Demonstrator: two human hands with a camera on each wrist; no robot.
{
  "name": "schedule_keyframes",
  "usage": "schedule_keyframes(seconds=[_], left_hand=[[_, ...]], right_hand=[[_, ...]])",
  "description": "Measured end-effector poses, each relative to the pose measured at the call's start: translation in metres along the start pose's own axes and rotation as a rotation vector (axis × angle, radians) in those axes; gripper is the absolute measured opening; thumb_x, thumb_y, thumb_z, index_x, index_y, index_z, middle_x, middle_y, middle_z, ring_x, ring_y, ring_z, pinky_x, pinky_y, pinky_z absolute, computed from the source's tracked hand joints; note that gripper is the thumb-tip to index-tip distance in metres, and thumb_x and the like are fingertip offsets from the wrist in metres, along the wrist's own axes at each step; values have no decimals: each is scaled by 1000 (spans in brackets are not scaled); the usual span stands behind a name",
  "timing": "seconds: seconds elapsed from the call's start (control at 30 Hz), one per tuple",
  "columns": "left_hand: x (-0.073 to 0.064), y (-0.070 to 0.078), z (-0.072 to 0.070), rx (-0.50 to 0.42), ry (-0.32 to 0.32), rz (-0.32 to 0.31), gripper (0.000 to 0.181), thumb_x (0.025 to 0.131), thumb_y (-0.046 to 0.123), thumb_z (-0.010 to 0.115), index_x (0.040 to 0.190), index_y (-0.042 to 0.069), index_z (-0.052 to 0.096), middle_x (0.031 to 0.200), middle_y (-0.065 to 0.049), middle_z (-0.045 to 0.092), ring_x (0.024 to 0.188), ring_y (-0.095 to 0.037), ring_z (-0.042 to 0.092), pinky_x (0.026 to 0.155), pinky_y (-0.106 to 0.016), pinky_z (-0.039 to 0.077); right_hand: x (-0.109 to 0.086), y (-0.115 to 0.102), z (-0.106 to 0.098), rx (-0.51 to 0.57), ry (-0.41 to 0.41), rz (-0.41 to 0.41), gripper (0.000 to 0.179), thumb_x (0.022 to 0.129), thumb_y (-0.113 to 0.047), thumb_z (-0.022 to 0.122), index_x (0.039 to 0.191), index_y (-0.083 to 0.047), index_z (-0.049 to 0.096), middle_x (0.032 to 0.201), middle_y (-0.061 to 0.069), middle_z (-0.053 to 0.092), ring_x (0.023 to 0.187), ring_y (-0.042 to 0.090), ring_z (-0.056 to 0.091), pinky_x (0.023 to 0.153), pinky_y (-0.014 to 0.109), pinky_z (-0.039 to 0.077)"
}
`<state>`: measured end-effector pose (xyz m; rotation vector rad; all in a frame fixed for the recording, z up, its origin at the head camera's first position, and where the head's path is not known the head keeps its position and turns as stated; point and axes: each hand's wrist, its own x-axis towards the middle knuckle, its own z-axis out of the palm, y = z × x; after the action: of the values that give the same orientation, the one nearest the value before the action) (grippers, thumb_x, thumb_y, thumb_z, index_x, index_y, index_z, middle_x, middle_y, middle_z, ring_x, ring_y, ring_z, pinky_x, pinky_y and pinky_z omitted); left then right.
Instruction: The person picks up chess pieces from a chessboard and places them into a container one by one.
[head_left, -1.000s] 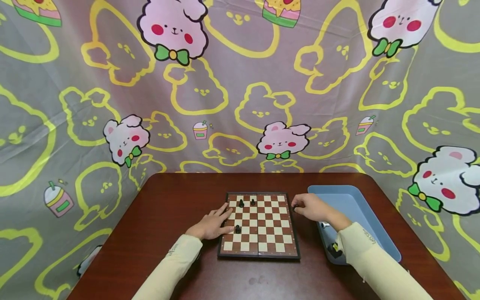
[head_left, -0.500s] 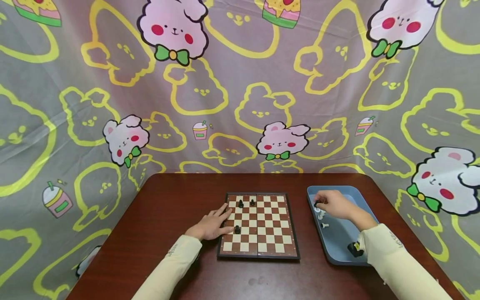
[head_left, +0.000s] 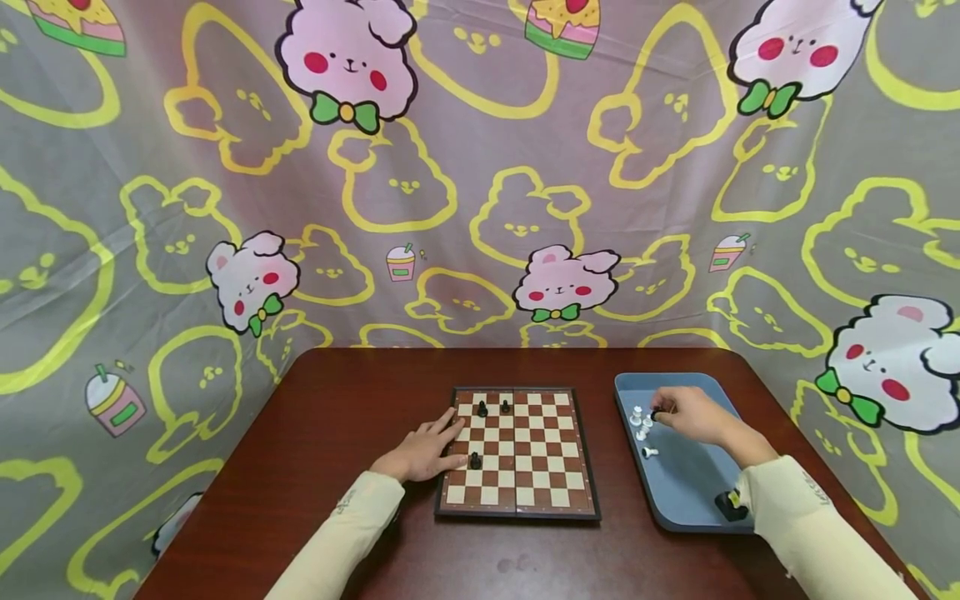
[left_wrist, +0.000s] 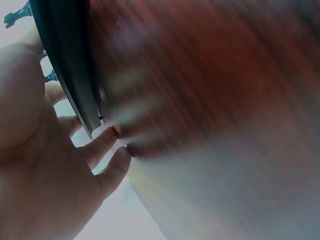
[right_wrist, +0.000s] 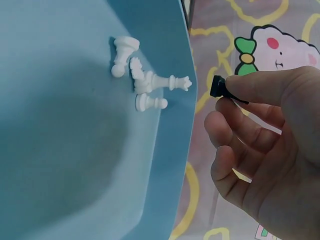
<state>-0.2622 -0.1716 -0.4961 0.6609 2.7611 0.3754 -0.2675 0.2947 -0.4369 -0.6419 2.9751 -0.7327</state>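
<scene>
At the left of the wooden table, the left hand rests at the left edge of the chessboard; its fingers are extended and spread, and it grips nothing. The thumb lies just beside a black chess piece in the near left part of the board; whether they touch, I cannot tell. Two more black pieces stand on the far left part.

To the right of the board is the blue tray. Along its left side are a white queen, a white knight and two white pawns. Just to the right of them, the right hand is above the tray and pinches a small black piece between thumb and fingers.

On the left, a small inward move of the thumb could, I think, knock over the near black piece, and pressure of the palm could shift the board. On the right, the pinch looks narrow, so the piece might slip out, or the knuckles might push the grouped white pieces.

As for writing, both sleeves carry small marks like letters, too small to read; I find no legible brand or label.
</scene>
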Motion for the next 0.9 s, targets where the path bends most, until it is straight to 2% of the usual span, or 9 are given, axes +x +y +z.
schedule_keyframes(seconds=[0.2, 0.43, 0.67, 0.9], left_hand=[[1, -1, 1, 3, 0, 3, 75, 93, 61, 41, 153, 20, 22, 158, -6, 6, 136, -40, 25, 101, -60, 27], [1, -2, 0, 2, 5, 7, 76, 93, 61, 41, 152, 18, 23, 158, -7, 7, 135, -40, 25, 101, -60, 27], [1, -1, 0, 7, 5, 4, 74, 94, 60, 42, 152, 19, 23, 158, -7, 6, 135, -40, 25, 101, -60, 28], [1, 0, 1, 7, 4, -1, 75, 93, 61, 42, 152, 19, 23, 158, -7, 7, 135, -40, 26, 101, -60, 28]], right_hand=[[-3, 5, 0, -2, -18, 42, 13, 87, -6, 63, 99, -1, 65, 78, -2, 60, 68, 13, 55, 58, 32, 45], [1, 4, 5, -19, -6, 25, 11, 85, -7, 65, 95, -3, 67, 76, -4, 60, 68, 11, 55, 58, 31, 45], [9, -15, 12, -20, -14, 19, 9, 87, -8, 64, 94, -5, 67, 73, -5, 58, 63, 11, 52, 56, 31, 44], [22, -42, 23, 1, -42, -28, 6, 88, -7, 64, 94, -5, 66, 73, -5, 59, 63, 10, 52, 57, 30, 44]])
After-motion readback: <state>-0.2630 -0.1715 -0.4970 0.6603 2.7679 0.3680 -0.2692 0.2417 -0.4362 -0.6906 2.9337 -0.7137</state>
